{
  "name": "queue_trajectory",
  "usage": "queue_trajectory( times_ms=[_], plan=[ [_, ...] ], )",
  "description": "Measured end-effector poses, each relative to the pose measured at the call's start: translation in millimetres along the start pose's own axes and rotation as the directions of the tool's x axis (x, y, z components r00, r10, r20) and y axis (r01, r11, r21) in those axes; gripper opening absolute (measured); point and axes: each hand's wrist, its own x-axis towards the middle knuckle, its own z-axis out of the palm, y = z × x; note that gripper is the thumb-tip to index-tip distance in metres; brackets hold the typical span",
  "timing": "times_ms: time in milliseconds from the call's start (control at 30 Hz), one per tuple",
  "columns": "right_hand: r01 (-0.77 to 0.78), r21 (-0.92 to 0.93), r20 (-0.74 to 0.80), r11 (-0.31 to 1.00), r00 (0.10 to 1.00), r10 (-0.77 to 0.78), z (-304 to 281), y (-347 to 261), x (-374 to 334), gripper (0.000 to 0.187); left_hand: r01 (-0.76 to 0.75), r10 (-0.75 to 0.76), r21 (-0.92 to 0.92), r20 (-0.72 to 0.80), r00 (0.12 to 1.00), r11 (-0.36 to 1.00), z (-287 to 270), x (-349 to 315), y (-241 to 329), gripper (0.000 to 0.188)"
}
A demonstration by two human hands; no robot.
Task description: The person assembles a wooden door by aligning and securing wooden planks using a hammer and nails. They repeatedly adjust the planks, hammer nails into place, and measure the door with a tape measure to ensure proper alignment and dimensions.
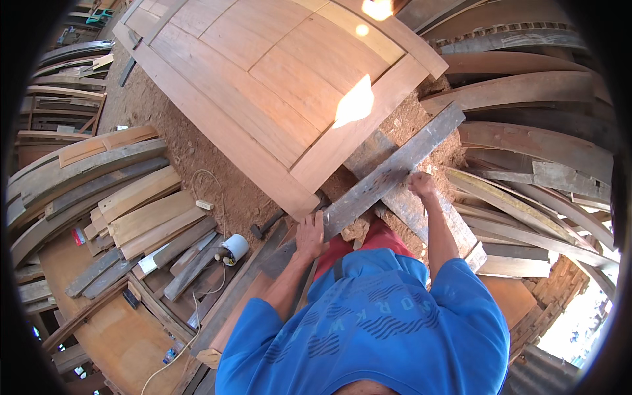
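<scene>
My left hand (310, 234) rests at the near corner of a panelled wooden door (263, 125), beside a long grey timber (395, 168). Its fingers look stretched forward, though their tips are partly hard to see. My right hand (422, 185) is closed in a fist along the right edge of that grey timber. Whatever it may hold is hidden by the fingers. Under the timber, a wide worn plank (431, 220) crosses at an angle. The door lies flat ahead of me, with bright sun patches on it.
Stacked boards (155, 214) lie to the left near a white bucket (235, 246) and a pale cable (196, 309) with a white socket block (205, 205). Long planks (526, 89) are piled on the right. Brown dirt ground (178, 141) shows beside the door.
</scene>
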Motion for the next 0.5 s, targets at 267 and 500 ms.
queue_trajectory(
  times_ms=[267,500],
  plan=[
    [0.068,0.336,-0.161,0.939,0.987,-0.014,6.3,-18.8,30.7,0.023,-0.051,0.051,0.001,-0.090,0.995,0.999,24.8,33.4,32.5,0.099],
    [0.048,0.177,-0.182,0.983,0.983,-0.015,3.5,-6.8,67.3,0.023,-0.077,0.079,0.021,-0.143,0.987,0.997,50.4,48.8,29.4,0.100]
  ],
)
